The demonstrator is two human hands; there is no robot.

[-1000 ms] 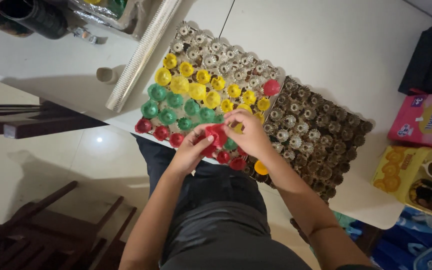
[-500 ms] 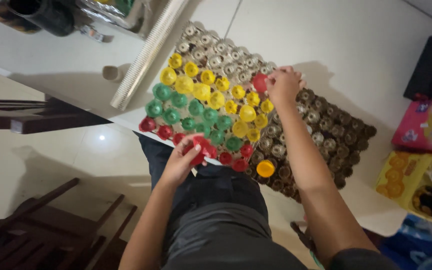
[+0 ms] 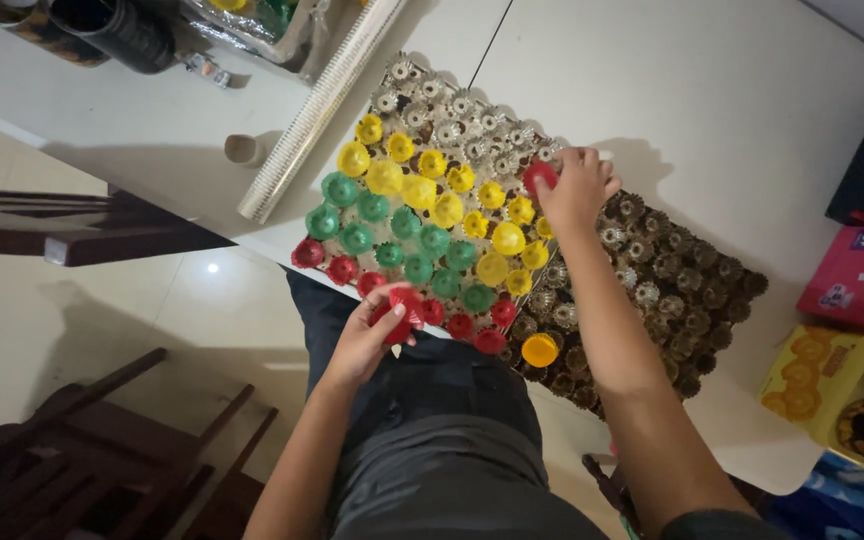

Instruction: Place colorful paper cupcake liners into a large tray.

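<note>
A white desk (image 3: 732, 90) carries a studded peg board (image 3: 652, 270) that lies slantwise at its near edge, over a pale tiled floor with dark wooden chairs (image 3: 102, 440) at the near left. Rows of yellow caps (image 3: 447, 195), green caps (image 3: 402, 245) and red caps (image 3: 337, 268) fill the board's left part; a single orange cap (image 3: 539, 349) sits near its near edge. A foil roll (image 3: 322, 105) lies along the board's left side, and coloured boxes (image 3: 857, 330) stand at the desk's right edge. The right hand (image 3: 574, 185) is at the board's far side, its fingers closed on a red cap (image 3: 539, 177); half a second ago it was at about the same spot. The left hand (image 3: 372, 335) stays at the near edge, fingers clamped on a cluster of red pieces (image 3: 399, 312).
</note>
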